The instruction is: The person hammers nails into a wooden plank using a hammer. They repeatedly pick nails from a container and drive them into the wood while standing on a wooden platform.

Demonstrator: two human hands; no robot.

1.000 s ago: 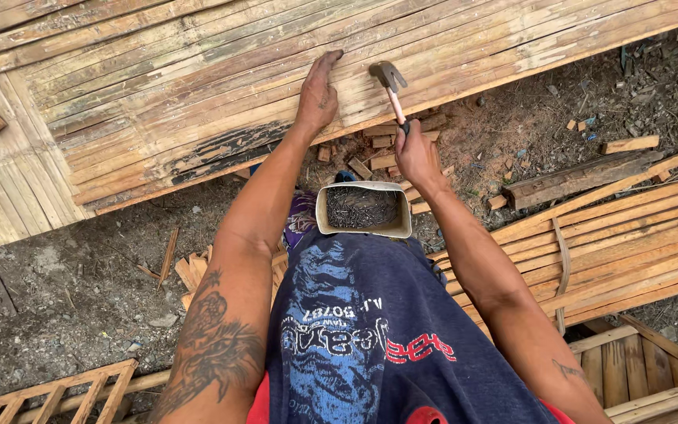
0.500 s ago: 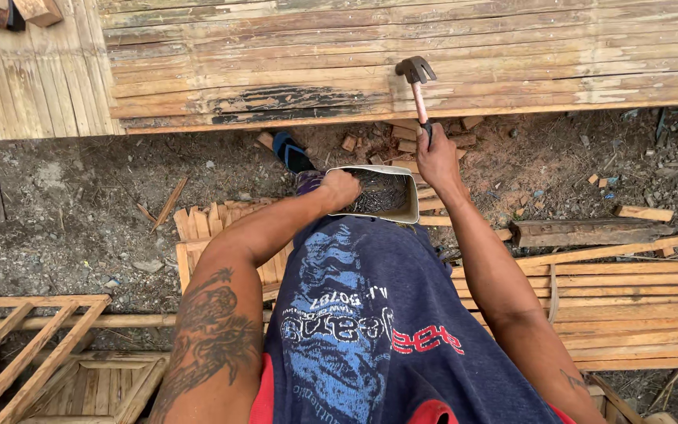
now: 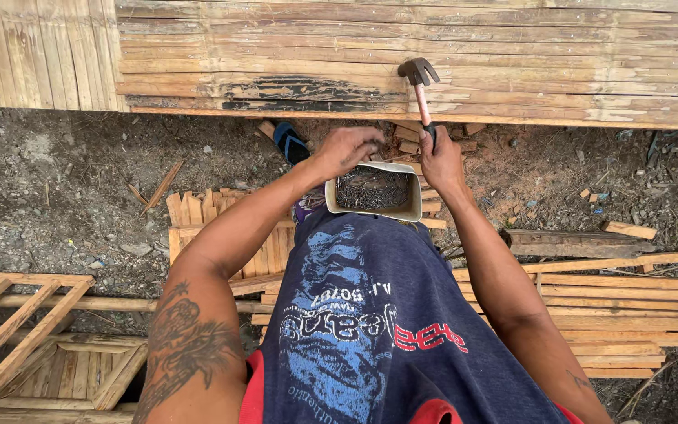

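Note:
My right hand (image 3: 441, 161) grips the handle of a claw hammer (image 3: 420, 86), whose head is raised in front of the bamboo slat panel (image 3: 512, 55). A white rectangular container (image 3: 374, 191) full of dark nails rests on my lap. My left hand (image 3: 348, 149) hovers over the container's left rim, fingers curled; I cannot tell if they pinch a nail. A dark, charred-looking strip (image 3: 300, 90) marks the panel's lower slats to the left of the hammer.
Bare dirt ground (image 3: 64, 180) lies below the panel, with wood scraps (image 3: 413, 137) and a blue sandal (image 3: 289, 143). Bamboo slat stacks (image 3: 629, 306) lie to the right, and a wooden frame (image 3: 25, 345) sits at the lower left.
My left hand left the bamboo panel and came down to the nail container. The hammer stayed raised in my right hand. The view shifted so the panel sits higher.

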